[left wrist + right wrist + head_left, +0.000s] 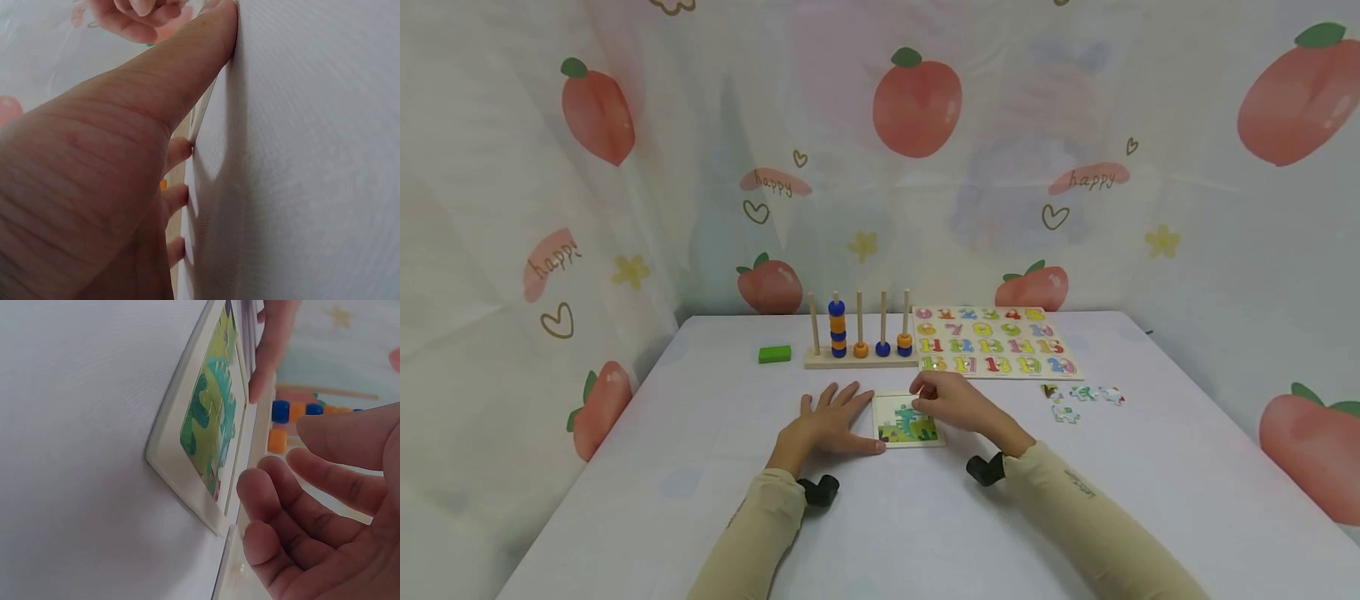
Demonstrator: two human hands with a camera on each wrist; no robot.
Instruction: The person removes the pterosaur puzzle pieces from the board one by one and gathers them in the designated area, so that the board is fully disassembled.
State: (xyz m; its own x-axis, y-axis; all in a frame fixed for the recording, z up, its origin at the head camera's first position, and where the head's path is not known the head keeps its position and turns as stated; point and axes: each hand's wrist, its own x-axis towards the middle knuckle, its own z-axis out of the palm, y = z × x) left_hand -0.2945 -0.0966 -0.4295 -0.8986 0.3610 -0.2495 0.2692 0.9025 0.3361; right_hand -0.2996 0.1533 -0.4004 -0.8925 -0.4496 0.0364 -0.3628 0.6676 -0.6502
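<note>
A small square jigsaw puzzle (904, 427) in a pale frame lies flat on the table; its lower part shows a teal dinosaur on green, and a bare pale area shows in its upper part. My left hand (826, 427) lies spread at its left side, thumb at the lower left corner and index fingertip by the upper left. Over the puzzle's upper right hovers my right hand (957, 403), fingers loosely bent. In the right wrist view, a gap separates the thumb (350, 437) from the fingers (281, 512), with nothing between them.
Several loose jigsaw pieces (1066, 414) lie to the right. Behind the puzzle stand a peg stacker (861, 360) with blue and orange beads and a number board (1000, 375). A green block (775, 354) sits at the back left. A printed curtain (917, 225) surrounds the table.
</note>
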